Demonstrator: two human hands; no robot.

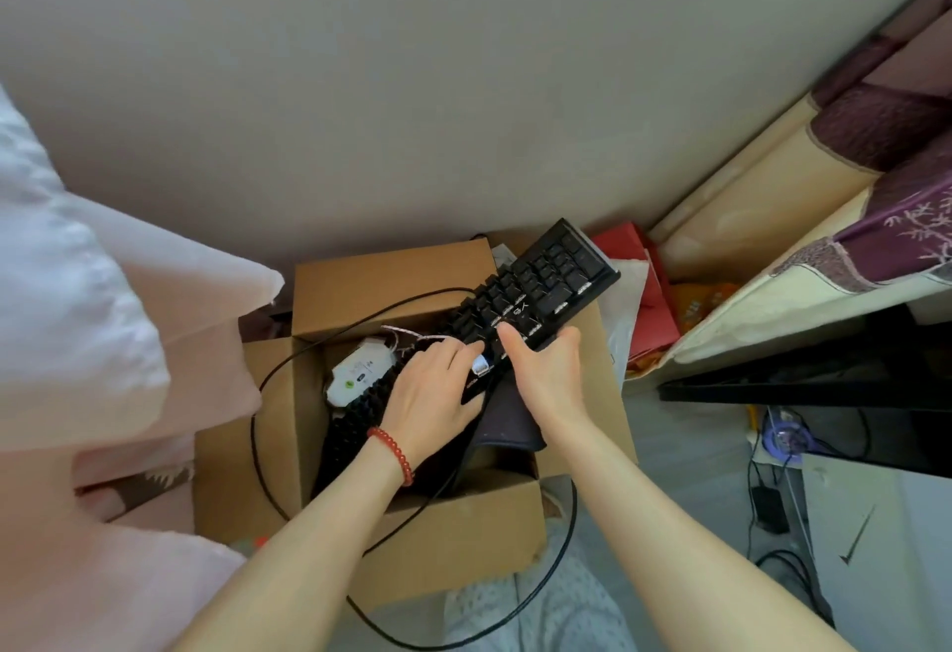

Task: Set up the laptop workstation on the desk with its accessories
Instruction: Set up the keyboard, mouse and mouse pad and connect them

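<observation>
in the head view, a black keyboard (pixel 520 314) stuck up at a slant out of an open cardboard box (pixel 412 512) on the floor, its far end above the box's back flap. the left hand (pixel 438 388), a red bead bracelet (pixel 394 453) on its wrist, curled over the keys. the right hand (pixel 541 363) gripped the keyboard's near edge, thumb on top. a black cable (pixel 268 378) looped around the box.

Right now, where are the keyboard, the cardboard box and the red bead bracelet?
keyboard (pixel 554 273): head view, on the keys near its far end.
cardboard box (pixel 391 275): head view, on the raised far flap.
red bead bracelet (pixel 394 448): head view, on the beads at the left wrist.
</observation>
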